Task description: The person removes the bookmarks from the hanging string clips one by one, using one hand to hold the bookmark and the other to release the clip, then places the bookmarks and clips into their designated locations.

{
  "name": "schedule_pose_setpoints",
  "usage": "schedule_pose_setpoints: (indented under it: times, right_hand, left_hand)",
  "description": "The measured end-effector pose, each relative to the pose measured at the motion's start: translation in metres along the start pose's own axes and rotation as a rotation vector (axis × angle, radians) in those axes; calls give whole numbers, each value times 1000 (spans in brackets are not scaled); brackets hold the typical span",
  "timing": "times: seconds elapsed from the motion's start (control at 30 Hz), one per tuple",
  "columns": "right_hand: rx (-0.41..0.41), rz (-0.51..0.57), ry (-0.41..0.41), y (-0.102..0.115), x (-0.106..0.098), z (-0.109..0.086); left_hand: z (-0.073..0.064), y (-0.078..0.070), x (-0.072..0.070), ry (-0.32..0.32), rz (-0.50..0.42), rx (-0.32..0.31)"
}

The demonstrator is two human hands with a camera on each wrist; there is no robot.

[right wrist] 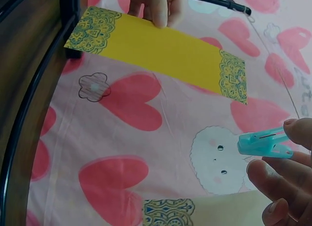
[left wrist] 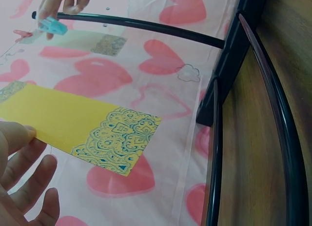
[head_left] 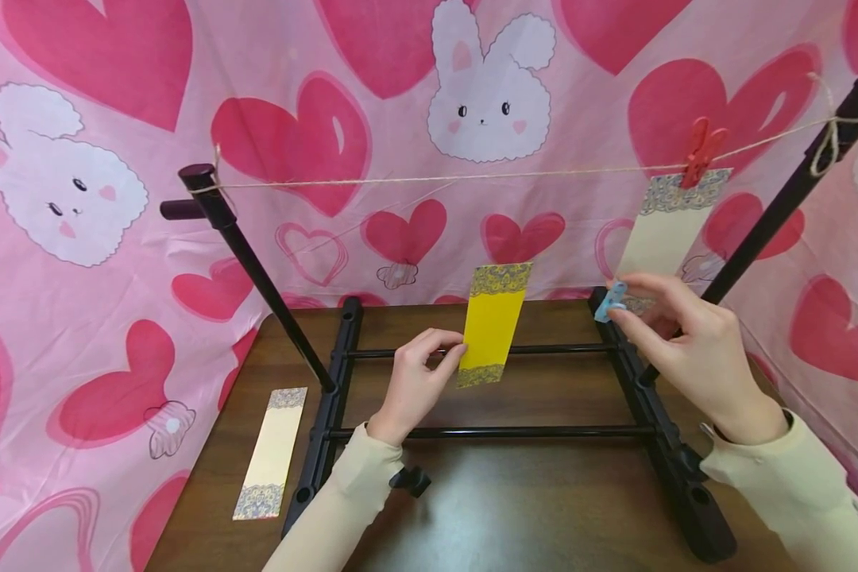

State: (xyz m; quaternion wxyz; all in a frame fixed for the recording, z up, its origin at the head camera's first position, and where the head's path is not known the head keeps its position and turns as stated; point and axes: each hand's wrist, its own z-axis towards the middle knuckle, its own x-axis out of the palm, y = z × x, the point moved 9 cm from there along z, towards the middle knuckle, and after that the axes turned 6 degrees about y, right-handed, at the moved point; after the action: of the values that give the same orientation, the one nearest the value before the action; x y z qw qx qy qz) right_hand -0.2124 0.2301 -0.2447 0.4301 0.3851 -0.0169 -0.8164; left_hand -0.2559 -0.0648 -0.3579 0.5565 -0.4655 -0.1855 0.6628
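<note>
Head view: yellow card (head_left: 493,326) in air above desk (head_left: 536,500), lower than string (head_left: 472,174); left hand (head_left: 416,377) pinches its left long edge. Right hand (head_left: 697,353) pinches blue clip (head_left: 610,303), apart from yellow card. Red clip (head_left: 697,159) holds hanging card (head_left: 661,234) on string, near right post (head_left: 772,213). Loose card (head_left: 273,449) lies flat by desk's left edge.

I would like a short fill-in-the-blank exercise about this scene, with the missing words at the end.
1. The left hand holds a ____ card, and the right hand pinches a blue clip.
2. On the string, a ____ clothespin holds a cream card.
3. Another cream card lies on the table, to the ____ of the black frame.

Missing words: yellow; red; left.
</note>
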Motion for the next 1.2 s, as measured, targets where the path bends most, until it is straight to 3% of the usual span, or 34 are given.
schedule_pose_setpoints:
  times: [0.17, 0.6, 1.2]
  right_hand:
    - [15, 0, -1, -6, 1, -5]
    - [79, -41, 5, -19, 2, -18]
    - [112, -43, 15, -27, 7, -26]
  left_hand:
    - [-3, 2, -3, -13, 24, 19]
    - [-10, 7, -12, -25, 43, -1]
    - [-28, 24, -27, -39, 58, -118]
